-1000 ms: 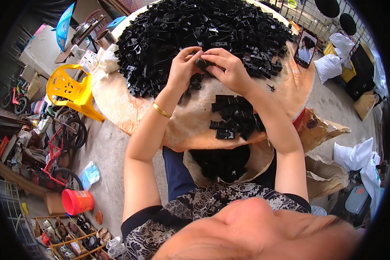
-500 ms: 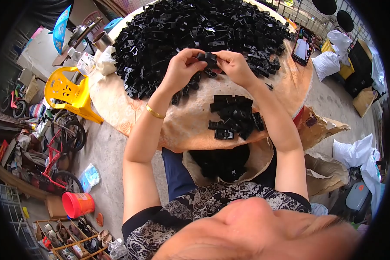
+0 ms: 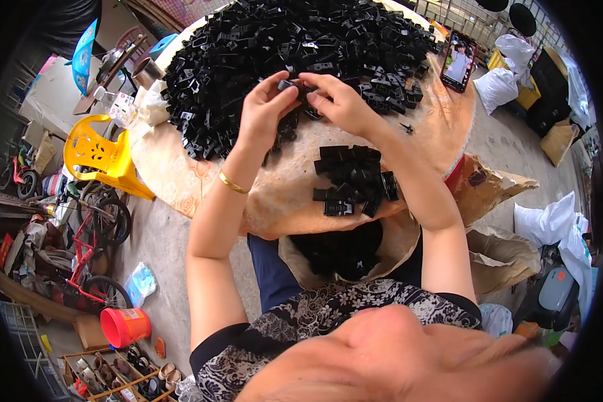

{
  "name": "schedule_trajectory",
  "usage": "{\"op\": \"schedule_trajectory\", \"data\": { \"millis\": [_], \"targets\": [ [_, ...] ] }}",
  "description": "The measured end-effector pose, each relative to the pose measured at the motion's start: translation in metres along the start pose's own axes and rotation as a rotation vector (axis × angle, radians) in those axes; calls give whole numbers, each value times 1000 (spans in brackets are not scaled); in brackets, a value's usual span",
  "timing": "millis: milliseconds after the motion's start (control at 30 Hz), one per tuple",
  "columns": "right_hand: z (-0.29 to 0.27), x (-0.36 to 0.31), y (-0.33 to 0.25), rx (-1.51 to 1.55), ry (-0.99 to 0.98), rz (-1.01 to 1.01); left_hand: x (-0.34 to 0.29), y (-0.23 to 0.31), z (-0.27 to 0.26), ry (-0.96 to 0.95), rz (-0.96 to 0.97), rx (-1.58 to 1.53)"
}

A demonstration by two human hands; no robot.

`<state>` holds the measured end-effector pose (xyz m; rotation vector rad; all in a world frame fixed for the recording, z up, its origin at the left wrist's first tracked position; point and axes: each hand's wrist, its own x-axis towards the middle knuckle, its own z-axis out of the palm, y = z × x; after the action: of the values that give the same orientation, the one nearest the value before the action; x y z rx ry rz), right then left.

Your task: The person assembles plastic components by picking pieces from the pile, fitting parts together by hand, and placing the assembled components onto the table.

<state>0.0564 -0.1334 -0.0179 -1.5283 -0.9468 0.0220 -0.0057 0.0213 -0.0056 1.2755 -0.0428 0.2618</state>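
The pieces (image 3: 275,53) are black, the floral tablecloth (image 3: 281,175) orange.

No words or numbers can be read. Faint pale print is borne by the red bucket (image 3: 117,329) on the floor, too small to be made out. An orange-red mark is carried by the grey-blue case (image 3: 553,291). At the upper right edge of the round table (image 3: 449,124), tiny, illegible markings are displayed on the smartphone (image 3: 458,63).
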Motion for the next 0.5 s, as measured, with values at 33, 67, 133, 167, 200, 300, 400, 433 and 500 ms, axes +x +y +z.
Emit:
{"op": "schedule_trajectory", "data": {
  "millis": [33, 67, 133, 167, 200, 300, 400, 433, 500],
  "targets": [
    [-4, 0, 0, -25, -17, 84, 0, 4, -1, -28, 19, 26],
    [-8, 0, 0, -27, -15, 85, 0, 7, -1, -56, 38, 51],
    [-13, 2, -1, 182, -209, 236, -2, 12, 1, -72, 60, 48],
    [-14, 1, 1, 173, -224, 208, -2, 13, 2, -90, 81, 44],
    [-15, 1, 0, 169, -222, 208, -3, 14, 3, -93, 82, 41],
    [-15, 1, -3, 279, -260, 203, -5, 13, 4, -102, 148, 133],
    [-6, 1, -3, 263, -204, 120, -6, 11, 2, -118, 165, 239],
    [-7, 1, -2, 285, -204, 102, -6, 12, 2, -124, 177, 296],
    [-8, 2, 1, 304, -202, 84, -6, 12, 3, -133, 190, 352]
  ]
}}
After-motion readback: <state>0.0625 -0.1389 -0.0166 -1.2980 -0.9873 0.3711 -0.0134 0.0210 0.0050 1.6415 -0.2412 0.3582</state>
